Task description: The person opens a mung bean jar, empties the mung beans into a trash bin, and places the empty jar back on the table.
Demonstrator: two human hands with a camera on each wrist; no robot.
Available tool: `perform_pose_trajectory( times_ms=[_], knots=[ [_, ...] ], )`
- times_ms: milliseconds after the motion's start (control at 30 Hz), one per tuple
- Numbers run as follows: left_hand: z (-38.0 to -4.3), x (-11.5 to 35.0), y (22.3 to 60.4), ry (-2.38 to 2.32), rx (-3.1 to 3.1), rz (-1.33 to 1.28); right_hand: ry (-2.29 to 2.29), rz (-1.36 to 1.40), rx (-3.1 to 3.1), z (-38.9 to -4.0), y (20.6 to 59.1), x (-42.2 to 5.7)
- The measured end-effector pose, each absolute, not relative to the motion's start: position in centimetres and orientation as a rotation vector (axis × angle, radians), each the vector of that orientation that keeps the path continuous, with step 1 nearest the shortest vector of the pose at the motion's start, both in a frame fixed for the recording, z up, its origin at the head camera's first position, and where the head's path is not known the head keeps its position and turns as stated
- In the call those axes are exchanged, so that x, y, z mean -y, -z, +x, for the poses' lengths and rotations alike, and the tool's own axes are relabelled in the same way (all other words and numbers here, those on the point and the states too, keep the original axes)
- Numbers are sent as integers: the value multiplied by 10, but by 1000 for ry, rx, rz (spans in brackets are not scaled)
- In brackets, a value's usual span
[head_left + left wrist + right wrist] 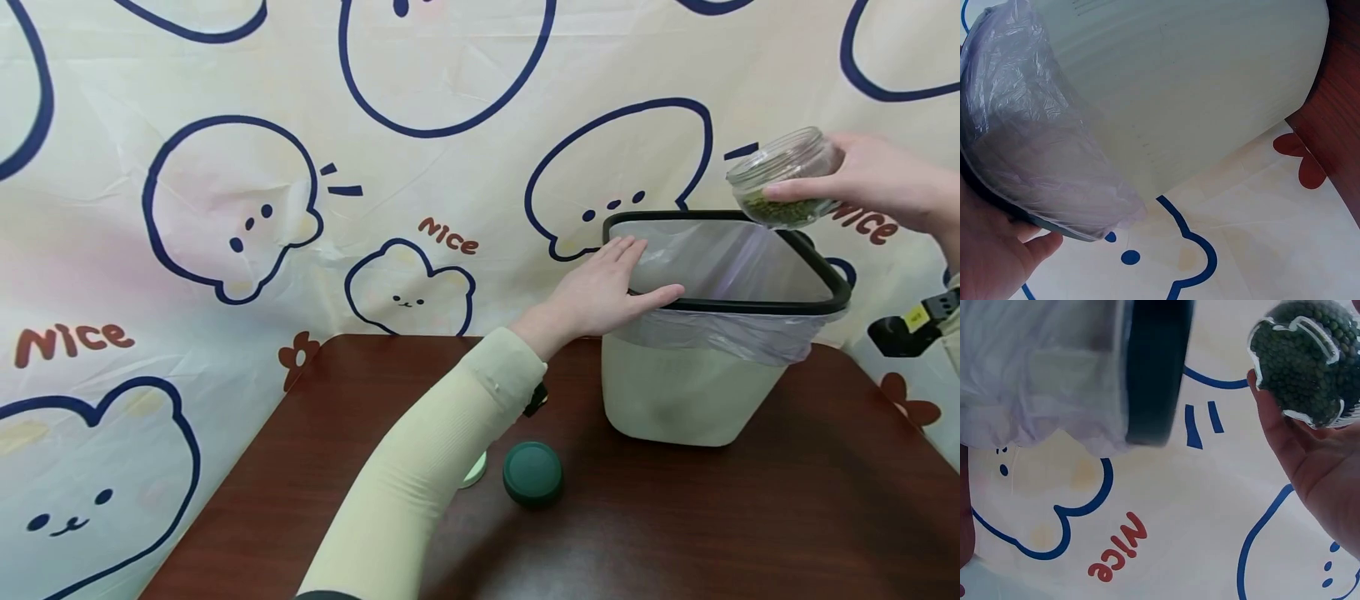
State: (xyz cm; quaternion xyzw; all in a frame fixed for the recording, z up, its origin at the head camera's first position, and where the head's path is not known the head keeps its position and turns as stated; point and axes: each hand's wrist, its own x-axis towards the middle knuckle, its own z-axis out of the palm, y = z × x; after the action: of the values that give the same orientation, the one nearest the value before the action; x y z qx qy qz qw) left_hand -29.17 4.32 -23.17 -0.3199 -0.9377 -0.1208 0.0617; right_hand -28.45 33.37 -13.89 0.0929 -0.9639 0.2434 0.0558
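My right hand (892, 179) grips a clear glass jar (813, 158) above the right rim of a pale trash bin (690, 392). The jar has no lid on it and tilts with its mouth up and to the left. Small green beans (1310, 369), which look like mung beans, lie in its lower part. At the bin's left side, my left hand (600, 287) rests against the black rim (750, 306), its fingers and thumb stretched out. A thin translucent bag (1029, 137) lines the bin and folds over the outside.
A dark green lid (532, 473) lies on the brown table (360, 433) in front of the bin. Beside it, a light green round piece (474, 472) is partly hidden by my left sleeve (420, 467). A cartoon-printed cloth (420, 183) hangs behind the table.
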Motion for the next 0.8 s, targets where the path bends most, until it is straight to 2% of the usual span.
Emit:
perform_pose_trajectory(
  times_ms=[533,800],
  knots=[
    [-288,-42,233,355,2843,-950,-815,334,3064,-305,120,-340],
    [-287,-43,232,355,2857,-946,-711,382,3085,-307,113,-329]
  ],
)
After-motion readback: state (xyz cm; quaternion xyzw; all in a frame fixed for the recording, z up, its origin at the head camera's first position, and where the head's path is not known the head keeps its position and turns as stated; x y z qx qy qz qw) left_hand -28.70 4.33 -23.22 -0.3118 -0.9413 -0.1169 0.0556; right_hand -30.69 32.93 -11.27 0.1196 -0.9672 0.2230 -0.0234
